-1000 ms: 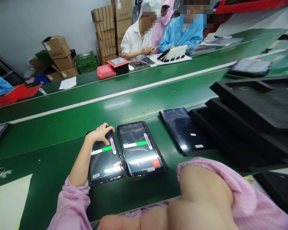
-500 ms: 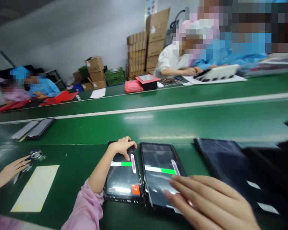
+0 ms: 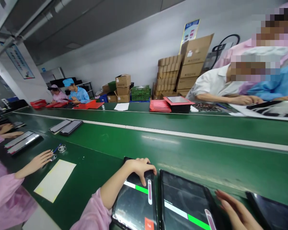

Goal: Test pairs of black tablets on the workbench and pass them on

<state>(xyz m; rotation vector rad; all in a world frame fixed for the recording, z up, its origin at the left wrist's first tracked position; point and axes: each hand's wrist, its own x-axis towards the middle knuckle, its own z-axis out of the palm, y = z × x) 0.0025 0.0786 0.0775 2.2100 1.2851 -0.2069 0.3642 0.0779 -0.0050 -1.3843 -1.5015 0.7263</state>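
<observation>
Two black tablets with lit screens lie side by side on the green bench. My left hand point(image 3: 139, 167) curls over the far edge of the left tablet point(image 3: 134, 207), its thumb on the screen, near a pink-edged slider shape. Green and white bars show on this screen, with an orange square near the bottom. The right tablet point(image 3: 182, 195) shows similar bars. My right hand point(image 3: 238, 209) is at the right of that tablet, open, fingers stretched out and holding nothing visible; part of it is cut off. Further right lies a dark tablet point(image 3: 278, 207), partly out of view.
At my left, a co-worker's hand point(image 3: 44, 158) rests by small metal parts point(image 3: 61, 148) and a pale sheet point(image 3: 56, 180). More tablets point(image 3: 70, 127) lie further left. Across the green bench point(image 3: 124, 140), people work beside red sheets point(image 3: 160, 105) and cardboard boxes point(image 3: 169, 75).
The view has swung left and up. My right hand has moved from over the right tablet's screen to beyond its right side. My left hand stays on the left tablet.
</observation>
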